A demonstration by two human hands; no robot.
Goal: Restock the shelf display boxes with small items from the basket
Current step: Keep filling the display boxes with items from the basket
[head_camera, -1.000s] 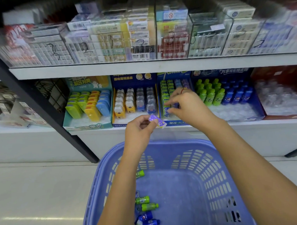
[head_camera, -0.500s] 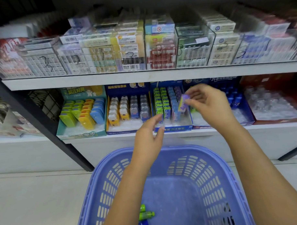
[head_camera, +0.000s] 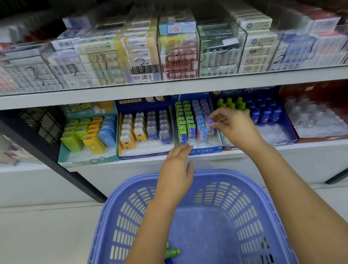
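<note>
"Four columns in that blue cardboard display box [head_camera: 206, 149]?"
"Yes. My right hand [head_camera: 236, 127] pinches a small purple packet [head_camera: 210, 124] over the rightmost; its script is too blurred to read."
"And the left hand [head_camera: 176, 171]?"
"Fingers straight, together, above the lilac slatted plastic basket [head_camera: 247, 218]'s far rim. My forearm [head_camera: 151, 235] half-hides small green bottles [head_camera: 172, 252] inside."

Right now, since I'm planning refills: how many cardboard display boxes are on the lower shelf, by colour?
Teal cardboard display box: 1
Blue cardboard display boxes: 3
Red cardboard display box: 1
Total: 5
</note>
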